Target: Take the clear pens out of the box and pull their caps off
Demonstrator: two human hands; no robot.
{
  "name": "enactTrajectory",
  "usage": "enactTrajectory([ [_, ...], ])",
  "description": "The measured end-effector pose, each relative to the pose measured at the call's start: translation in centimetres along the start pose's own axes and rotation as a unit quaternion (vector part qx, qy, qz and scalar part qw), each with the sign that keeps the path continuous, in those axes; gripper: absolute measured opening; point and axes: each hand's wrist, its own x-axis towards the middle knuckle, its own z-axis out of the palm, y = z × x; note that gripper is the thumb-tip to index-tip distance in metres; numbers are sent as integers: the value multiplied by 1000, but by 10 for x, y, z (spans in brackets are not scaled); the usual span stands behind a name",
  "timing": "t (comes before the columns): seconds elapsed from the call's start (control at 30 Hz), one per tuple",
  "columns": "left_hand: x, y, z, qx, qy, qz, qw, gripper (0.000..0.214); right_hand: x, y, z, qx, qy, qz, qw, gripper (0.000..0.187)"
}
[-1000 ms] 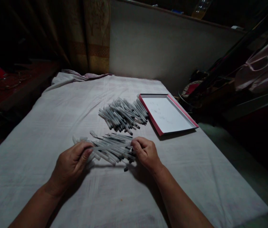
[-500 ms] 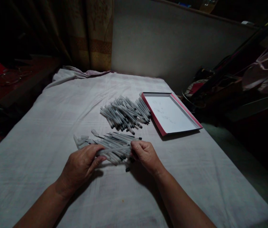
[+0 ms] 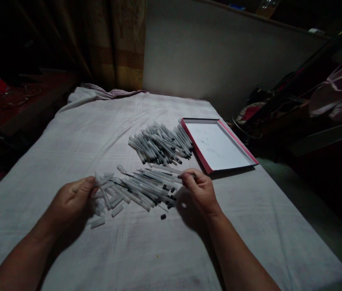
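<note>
My left hand (image 3: 73,199) is closed, thumb against fingers, at the left end of the nearer heap, where loose clear pen caps (image 3: 117,211) lie. A clear pen cap (image 3: 103,193) slants at its fingertips. On the other side, my right hand (image 3: 200,189) pinches the end of a clear-barrelled pen (image 3: 165,168), which points left over the heap. Between the hands lie several uncapped pens (image 3: 142,190) with clear barrels. Small black end plugs (image 3: 163,217) are scattered by their right ends. My right hand's curled fingers are partly hidden.
Behind the nearer heap is a larger pile of capped pens (image 3: 159,143). A shallow white box with pink-red sides (image 3: 224,147) stands to its right. Everything rests on a pale checked cloth (image 3: 146,258). A wall (image 3: 219,52) and a curtain (image 3: 128,44) are beyond the far edge.
My hands have moved apart from the middle of the heap. The left went left to the loose caps; the right shifted right and slightly away, now with a pen in it.
</note>
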Motion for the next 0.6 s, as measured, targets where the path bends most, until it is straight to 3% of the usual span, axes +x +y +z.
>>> enactTrajectory([
  [0.1, 6, -8, -7, 21, 67, -22, 997, 52, 1, 9, 2, -71, 1, -67, 995, 22],
  [0.23, 12, -16, 0, 145, 101, 95, 980, 45, -5, 16, 17, -221, -26, -185, 957, 17],
  [0.33, 14, -24, 8, 187, 96, 168, 963, 42, -7, 17, 22, -277, -21, -217, 936, 17],
  [0.47, 14, -34, 12, 207, 79, 221, 950, 39, -1, 17, 14, -281, 0, -207, 937, 20],
  [0.6, 15, -37, 11, 200, 85, 216, 952, 36, 13, 19, 1, -307, 50, -98, 945, 22],
])
